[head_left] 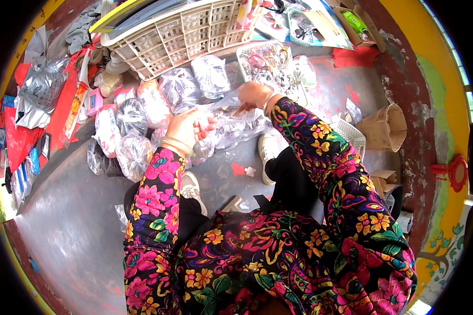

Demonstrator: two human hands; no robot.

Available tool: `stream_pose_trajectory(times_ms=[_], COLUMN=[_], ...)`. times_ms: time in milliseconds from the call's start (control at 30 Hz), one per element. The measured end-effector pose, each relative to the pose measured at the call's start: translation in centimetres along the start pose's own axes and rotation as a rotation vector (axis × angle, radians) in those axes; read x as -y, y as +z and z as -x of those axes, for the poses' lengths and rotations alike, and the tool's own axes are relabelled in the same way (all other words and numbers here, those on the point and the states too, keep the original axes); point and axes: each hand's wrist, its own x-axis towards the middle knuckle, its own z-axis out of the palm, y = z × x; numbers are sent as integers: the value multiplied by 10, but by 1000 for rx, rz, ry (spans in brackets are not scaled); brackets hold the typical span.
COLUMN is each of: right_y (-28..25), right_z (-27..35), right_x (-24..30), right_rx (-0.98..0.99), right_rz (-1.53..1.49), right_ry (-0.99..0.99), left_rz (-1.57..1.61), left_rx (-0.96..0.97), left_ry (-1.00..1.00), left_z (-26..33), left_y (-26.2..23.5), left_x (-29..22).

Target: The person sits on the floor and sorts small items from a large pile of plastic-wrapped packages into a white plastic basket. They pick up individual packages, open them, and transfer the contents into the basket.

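Note:
A clear plastic bag (227,107) stretches between my hands, above other filled bags on the floor. My left hand (189,127), a bangle at its wrist, has its fingers curled at the bag's left end. At the bag's right end is my right hand (254,95), slightly blurred, its bent fingers pressed to the plastic. Below them lie clear bags with dark contents (239,130). Just beyond my right hand, a white basket (242,52) holds a tangle of small, shiny, ring-like pieces. What the bags hold is hard to make out.
Several filled plastic bags (133,152) crowd the floor on the left. Behind them stands a large cream plastic crate (168,44). On the right are a cardboard box (386,128) and a white perforated basket (350,137). My shoes (269,157) stand close to the bags.

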Motion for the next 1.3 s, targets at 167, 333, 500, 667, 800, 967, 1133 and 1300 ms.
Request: stream_pose_trajectory(times_ms=[167, 333, 500, 667, 800, 967, 1133, 1300], right_y=[-41, -62, -85, -63, -62, -73, -89, -75], right_z=[44, 45, 8, -15, -15, -4, 29, 70], right_x=[44, 26, -98, -46, -22, -21, -12, 56], right_rx=[-476, -581, -567, -762, -787, -1041, -981, -618], right_rz=[-815, -709, 496, 648, 374, 165, -380, -1101], right_ry=[205, 204, 188, 356, 526, 371, 85, -240], left_rz=[76, 156, 99, 22, -36, -9, -23, -39], left_rx=[14, -6, 20, -52, -85, -89, -92, -59], left_ry=[-63, -92, -98, -42, 1, 65, 51, 77], left_z=[7, 10, -7, 1, 1, 2, 5, 6], left_y=[-9, -18, 0, -19, -8, -3, 0, -5], left_x=[-2, 0, 0, 5, 3, 3, 3, 7])
